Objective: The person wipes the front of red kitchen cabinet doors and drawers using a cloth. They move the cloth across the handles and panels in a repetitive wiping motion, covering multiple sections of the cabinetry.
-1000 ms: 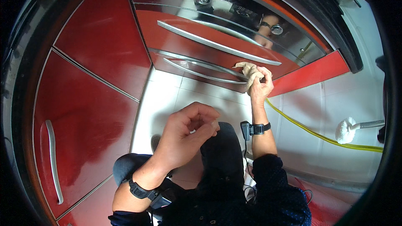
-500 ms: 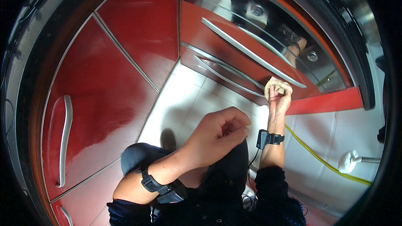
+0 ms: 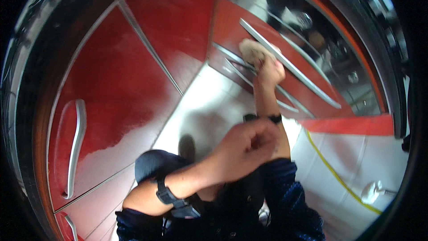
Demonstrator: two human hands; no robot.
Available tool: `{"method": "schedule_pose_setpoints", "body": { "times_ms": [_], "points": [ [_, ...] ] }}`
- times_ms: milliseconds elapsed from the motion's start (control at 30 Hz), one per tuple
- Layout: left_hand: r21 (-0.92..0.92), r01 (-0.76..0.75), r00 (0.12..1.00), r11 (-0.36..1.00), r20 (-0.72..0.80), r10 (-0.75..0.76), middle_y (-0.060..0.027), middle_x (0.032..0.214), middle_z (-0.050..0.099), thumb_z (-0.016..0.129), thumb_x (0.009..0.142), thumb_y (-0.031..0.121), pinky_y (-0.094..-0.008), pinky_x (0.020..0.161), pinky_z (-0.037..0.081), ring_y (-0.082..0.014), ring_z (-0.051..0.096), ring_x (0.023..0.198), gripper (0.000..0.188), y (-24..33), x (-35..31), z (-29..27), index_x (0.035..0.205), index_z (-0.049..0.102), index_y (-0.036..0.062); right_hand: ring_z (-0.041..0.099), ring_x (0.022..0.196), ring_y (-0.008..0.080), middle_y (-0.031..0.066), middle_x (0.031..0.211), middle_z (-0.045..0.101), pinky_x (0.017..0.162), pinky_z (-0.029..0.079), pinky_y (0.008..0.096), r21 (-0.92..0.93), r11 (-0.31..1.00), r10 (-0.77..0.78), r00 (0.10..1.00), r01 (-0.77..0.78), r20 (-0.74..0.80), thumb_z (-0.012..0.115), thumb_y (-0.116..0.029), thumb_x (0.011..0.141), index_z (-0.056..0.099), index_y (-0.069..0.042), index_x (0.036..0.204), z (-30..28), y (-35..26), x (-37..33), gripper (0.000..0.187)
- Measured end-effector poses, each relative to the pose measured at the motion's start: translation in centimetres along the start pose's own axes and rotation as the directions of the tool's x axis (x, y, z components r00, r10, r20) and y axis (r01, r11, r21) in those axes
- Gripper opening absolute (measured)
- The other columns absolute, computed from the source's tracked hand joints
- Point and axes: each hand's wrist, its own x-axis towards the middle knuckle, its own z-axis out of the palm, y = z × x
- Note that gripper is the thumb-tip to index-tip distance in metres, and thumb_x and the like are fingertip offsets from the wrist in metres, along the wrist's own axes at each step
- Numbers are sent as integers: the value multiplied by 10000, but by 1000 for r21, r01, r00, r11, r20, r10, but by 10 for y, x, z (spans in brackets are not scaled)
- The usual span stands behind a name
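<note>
My right hand [image 3: 270, 70] is closed round a beige cloth [image 3: 253, 51]. The cloth lies against the red drawer front [image 3: 236, 22] of a stove, just beneath its long silver handle [image 3: 290, 64]. Motion blurs the hand and cloth a little. Below it, in front of my body, my left hand [image 3: 243, 149] hangs in the air with fingers curled in a loose fist. Nothing shows in it, though its fingertips are blurred. It overlaps my right forearm in this view.
Red cabinet doors [image 3: 111, 80] with a silver handle [image 3: 76, 147] stand at the left. A glossy dark oven front [image 3: 307, 22] reflects above the drawer. A lower handle [image 3: 240, 76] juts out near white floor tiles [image 3: 207, 102]. On the right, a yellow hose [image 3: 332, 158] crosses white tiles.
My right hand has moved left and up with the cloth, from the drawer handle's right end to below its middle. The left hand has shifted slightly right and down; the whole view has shifted too.
</note>
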Motion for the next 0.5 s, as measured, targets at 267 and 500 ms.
{"method": "schedule_pose_setpoints", "body": {
  "times_ms": [267,500],
  "points": [
    [-57,-30,998,998,48,33,-56,995,725,684,1066,89,-259,805,558,-98,684,890,172,3,11,12,1212,676,-1,769,965,208,163,1152,787,764,617,299,-65,996,70,980,-59,188,628,-96,1073,724,-2,1222,-29,-30,-2,201],
    [-68,11,999,998,-31,-13,-71,1031,733,674,1077,51,-259,867,589,-122,721,954,186,10,10,3,1252,683,-12,727,903,195,106,1090,772,820,588,334,-497,862,109,994,-95,-1,711,44,905,766,57,1124,55,34,1,225]
  ]
}}
